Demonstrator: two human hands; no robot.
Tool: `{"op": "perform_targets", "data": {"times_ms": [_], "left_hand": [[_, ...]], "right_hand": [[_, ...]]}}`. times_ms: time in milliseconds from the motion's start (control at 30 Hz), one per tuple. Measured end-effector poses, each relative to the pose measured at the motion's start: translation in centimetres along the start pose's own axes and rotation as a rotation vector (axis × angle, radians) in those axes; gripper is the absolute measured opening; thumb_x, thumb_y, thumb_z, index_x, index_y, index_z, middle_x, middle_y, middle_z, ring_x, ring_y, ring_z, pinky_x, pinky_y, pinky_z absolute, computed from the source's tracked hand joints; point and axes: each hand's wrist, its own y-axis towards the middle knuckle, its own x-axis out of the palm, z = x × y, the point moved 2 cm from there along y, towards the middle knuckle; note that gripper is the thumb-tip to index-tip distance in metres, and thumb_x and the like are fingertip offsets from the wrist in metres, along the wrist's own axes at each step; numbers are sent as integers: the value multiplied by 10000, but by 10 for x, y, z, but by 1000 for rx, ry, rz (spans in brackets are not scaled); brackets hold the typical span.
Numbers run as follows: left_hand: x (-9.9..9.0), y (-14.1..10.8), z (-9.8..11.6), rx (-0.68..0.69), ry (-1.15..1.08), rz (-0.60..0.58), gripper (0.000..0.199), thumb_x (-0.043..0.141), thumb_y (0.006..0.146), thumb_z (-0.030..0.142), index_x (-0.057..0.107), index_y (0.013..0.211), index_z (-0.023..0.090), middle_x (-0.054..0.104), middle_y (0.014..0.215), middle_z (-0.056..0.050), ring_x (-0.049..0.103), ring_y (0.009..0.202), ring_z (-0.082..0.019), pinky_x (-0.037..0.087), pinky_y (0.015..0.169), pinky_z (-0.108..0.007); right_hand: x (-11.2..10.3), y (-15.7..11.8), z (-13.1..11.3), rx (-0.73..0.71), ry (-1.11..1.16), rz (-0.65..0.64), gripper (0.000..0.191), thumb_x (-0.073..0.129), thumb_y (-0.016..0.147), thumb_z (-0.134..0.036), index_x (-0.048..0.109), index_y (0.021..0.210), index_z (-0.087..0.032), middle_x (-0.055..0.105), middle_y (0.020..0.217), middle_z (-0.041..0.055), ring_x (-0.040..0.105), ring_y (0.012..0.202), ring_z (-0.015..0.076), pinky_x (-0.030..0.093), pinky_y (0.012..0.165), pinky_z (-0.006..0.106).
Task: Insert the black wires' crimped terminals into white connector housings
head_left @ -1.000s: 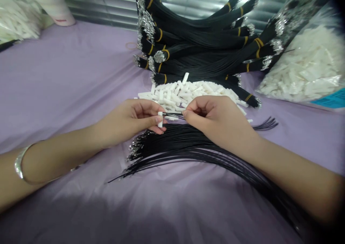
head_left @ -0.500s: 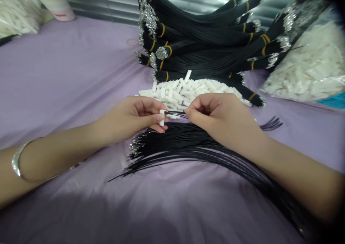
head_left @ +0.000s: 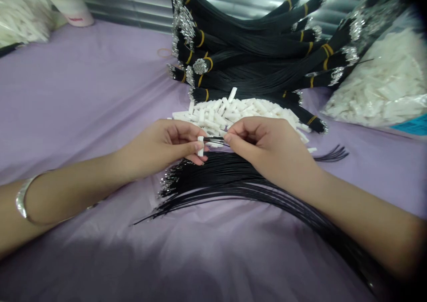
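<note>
Between thumb and fingers, my left hand point(head_left: 180, 142) pinches a small white plastic connector housing point(head_left: 200, 146), held upright. Several thin black wires point(head_left: 213, 139) run from the housing's right side to my right hand point(head_left: 263, 142), whose thumb and forefinger are closed on them. The free ends of black wires point(head_left: 333, 154) stick out beyond the right wrist. Below both hands lies a spread of loose black wires point(head_left: 213, 173) with metal terminals at their left ends. Just behind my fingers is a heap of white housings point(head_left: 240, 110).
Bundles of black wires point(head_left: 253, 39) tied with yellow bands are stacked at the back. A clear bag of white housings point(head_left: 383, 79) stands at the right, another bag point(head_left: 23, 17) at the far left beside a cup point(head_left: 75, 8). A purple cloth point(head_left: 83, 79) covers the table.
My right hand has shifted slightly left along the wires, closer to the housing. My left hand stays in place, still pinching the housing.
</note>
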Motion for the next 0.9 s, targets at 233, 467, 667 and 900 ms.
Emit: {"op": "perform_targets", "data": {"times_ms": [233, 467, 667, 900], "left_hand": [[0, 2, 1, 7, 31, -22, 164, 652, 769, 160, 664, 925, 113, 703, 820, -27, 677, 689, -130, 584, 667, -210], [0, 1, 2, 15, 18, -41, 124, 655, 767, 151, 673, 882, 112, 700, 779, -23, 672, 673, -130, 587, 636, -207], [-2, 1, 0, 13, 12, -49, 104, 655, 772, 155, 674, 868, 116, 707, 806, -23, 675, 695, -129, 592, 641, -208], [-2, 2, 1, 4, 0, -55, 94, 652, 768, 130, 670, 856, 106, 706, 778, -22, 674, 670, -121, 589, 623, -195]], "right_hand": [[8, 0, 5, -60, -16, -82, 155, 535, 808, -230, 641, 715, -165, 593, 614, -46, 490, 542, 62, 351, 506, 195], [9, 4, 5, -30, 58, -102, 149, 555, 792, -210, 639, 684, -153, 562, 573, -52, 459, 518, 42, 341, 480, 175], [10, 5, 6, -56, 73, -110, 143, 557, 797, -198, 657, 707, -150, 584, 588, -54, 465, 528, 34, 343, 488, 166], [13, 3, 6, -58, 72, -115, 153, 551, 806, -212, 655, 711, -152, 576, 585, -49, 449, 524, 43, 334, 481, 176]]}}
